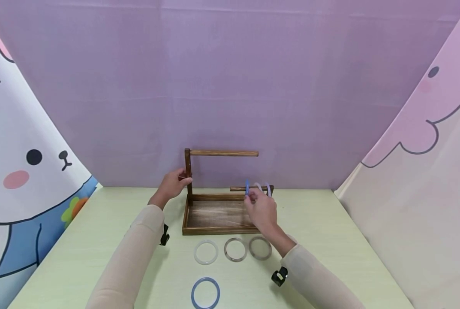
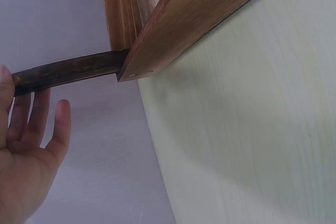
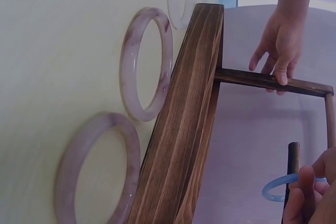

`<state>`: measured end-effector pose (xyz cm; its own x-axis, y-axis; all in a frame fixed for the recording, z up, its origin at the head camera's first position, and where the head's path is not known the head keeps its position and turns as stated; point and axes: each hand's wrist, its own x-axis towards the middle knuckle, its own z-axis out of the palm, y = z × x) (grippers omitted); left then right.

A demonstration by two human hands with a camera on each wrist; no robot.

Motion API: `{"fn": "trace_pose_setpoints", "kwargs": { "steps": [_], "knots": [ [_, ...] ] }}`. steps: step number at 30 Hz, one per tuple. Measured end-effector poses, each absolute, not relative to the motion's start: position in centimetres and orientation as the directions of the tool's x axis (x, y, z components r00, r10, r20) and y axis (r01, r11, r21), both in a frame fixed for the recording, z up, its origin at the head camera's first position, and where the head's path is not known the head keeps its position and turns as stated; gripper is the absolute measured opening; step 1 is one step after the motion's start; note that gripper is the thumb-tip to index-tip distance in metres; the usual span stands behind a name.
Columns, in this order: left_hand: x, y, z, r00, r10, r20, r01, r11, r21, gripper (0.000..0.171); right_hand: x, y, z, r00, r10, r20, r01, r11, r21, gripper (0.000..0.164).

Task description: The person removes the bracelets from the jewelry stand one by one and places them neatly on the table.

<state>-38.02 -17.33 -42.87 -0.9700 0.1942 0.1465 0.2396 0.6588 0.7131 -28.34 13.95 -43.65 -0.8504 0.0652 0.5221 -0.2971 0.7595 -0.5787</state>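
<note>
A brown wooden bangle rack point(image 1: 222, 231) stands at the back of the table, with a tray base, a long upper rod point(image 1: 223, 152) and a shorter lower rod point(image 1: 237, 189). My left hand point(image 1: 172, 184) grips its left upright post point(image 2: 68, 72) between thumb and fingers. With my right hand point(image 1: 262, 210) I pinch a blue bangle point(image 3: 275, 188), which is around the lower rod, in from its free end. Two pale lilac bangles point(image 1: 269, 189) hang farther right on that rod, partly hidden by my right hand.
In front of the rack lie a white bangle point(image 1: 205, 252) and two brownish mottled bangles point(image 1: 235, 249) point(image 3: 123, 64). Nearer me is a blue-grey bangle point(image 1: 205, 293). A purple cloth backdrop point(image 1: 230, 86) rises right behind the rack.
</note>
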Motion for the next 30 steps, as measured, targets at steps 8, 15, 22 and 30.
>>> {"fn": "trace_pose_setpoints", "kwargs": {
  "steps": [8, 15, 22, 30],
  "knots": [
    [-38.01, -17.34, -42.94, -0.969, 0.197, 0.148, 0.242, 0.657, 0.714, 0.029, -28.39, 13.91, -43.34, -0.852, 0.063, 0.519, -0.292, 0.767, -0.572, 0.013],
    [-37.95, -17.29, -42.84, -0.970, 0.196, 0.145, 0.240, 0.654, 0.717, 0.029, -28.33, 13.84, -43.15, -0.865, 0.064, 0.498, -0.278, 0.766, -0.580, 0.015],
    [-37.91, -17.31, -42.90, -0.970, 0.196, 0.144, 0.239, 0.657, 0.715, 0.032, -28.38, 13.51, -43.38, -0.869, 0.065, 0.490, -0.278, 0.754, -0.594, 0.015],
    [-38.07, -17.31, -43.00, -0.968, 0.200, 0.150, 0.247, 0.664, 0.706, 0.028, -28.43, 13.16, -43.40, -0.877, 0.063, 0.476, -0.274, 0.749, -0.603, 0.016]
  ]
}}
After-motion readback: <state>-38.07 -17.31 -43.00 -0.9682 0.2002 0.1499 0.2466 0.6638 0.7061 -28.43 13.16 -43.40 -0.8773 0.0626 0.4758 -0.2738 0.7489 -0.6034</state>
